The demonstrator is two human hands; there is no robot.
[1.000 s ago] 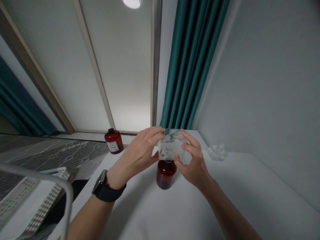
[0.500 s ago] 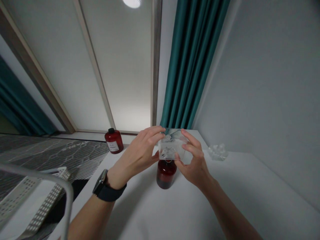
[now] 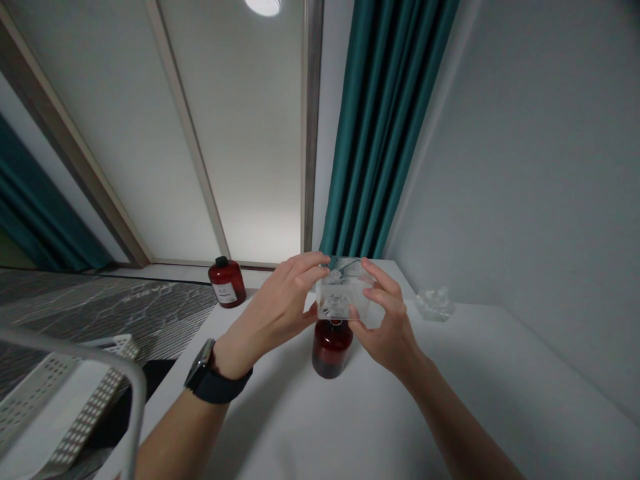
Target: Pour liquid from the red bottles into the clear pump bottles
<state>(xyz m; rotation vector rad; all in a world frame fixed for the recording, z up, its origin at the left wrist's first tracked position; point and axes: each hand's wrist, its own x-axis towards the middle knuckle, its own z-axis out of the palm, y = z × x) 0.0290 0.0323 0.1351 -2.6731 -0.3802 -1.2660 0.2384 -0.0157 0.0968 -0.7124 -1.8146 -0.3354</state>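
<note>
Between my two hands is a clear, box-shaped plastic piece [image 3: 343,287], with a drawing-like pattern on its lower face. My left hand [image 3: 287,297] grips its left side, fingertips at the upper corner and thumb lower down. From the right, my right hand [image 3: 385,320] pinches it with the thumb in front and the fingers along the edge. Just below the clear box stands a dark red bottle [image 3: 332,350] on the white table [image 3: 320,427]. The box hides the bottle's top, so I cannot tell whether they touch.
A capped red bottle [image 3: 227,283] with a white label stands at the table's left edge. Crumpled clear plastic [image 3: 436,304] lies near the right wall. Lower left, a white perforated basket [image 3: 95,400] sits beside a grey metal tube [image 3: 100,357]. Teal curtains [image 3: 385,133] hang behind.
</note>
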